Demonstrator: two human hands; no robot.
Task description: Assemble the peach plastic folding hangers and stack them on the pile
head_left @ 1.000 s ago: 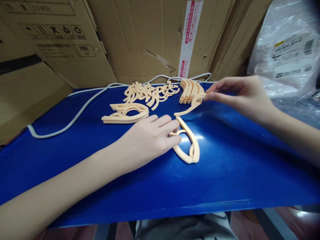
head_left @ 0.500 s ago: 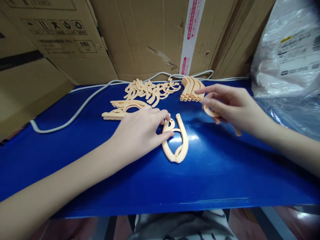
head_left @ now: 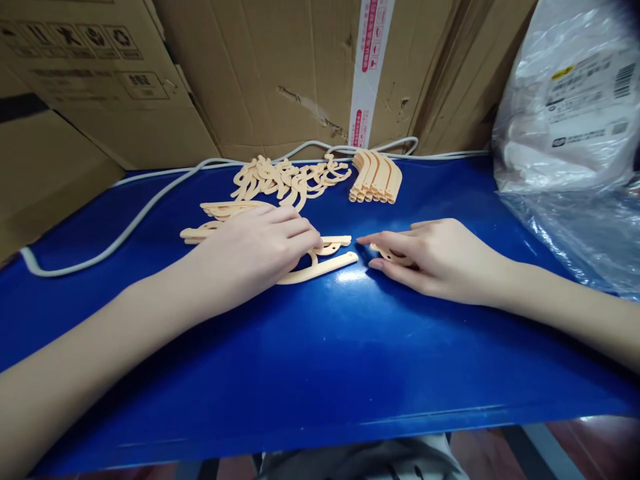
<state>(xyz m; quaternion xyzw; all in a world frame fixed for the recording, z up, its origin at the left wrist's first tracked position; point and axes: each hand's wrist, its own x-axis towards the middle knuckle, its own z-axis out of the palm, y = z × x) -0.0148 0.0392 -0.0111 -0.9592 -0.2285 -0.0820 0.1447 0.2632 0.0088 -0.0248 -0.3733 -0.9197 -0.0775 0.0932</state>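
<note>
My left hand lies over a beige plastic folding hanger, gripping it against the table. Its two arm ends point right; the rest is hidden under my palm. My right hand holds a small curved beige plastic piece low over the table, thumb and index finger at its sides. A small gap separates that piece from the hanger's ends. Behind my left hand lie folded beige hangers, partly covered by it.
Small curved beige parts form a loose pile at the back. Curved beige hanger arms are stacked beside it. A white cable runs along the blue table. Cardboard boxes stand behind; a clear plastic bag sits at right.
The hanger has turned from pointing away from me to pointing right, under my left hand. My right hand has come down and inward with the curved piece, towards the hanger's ends.
</note>
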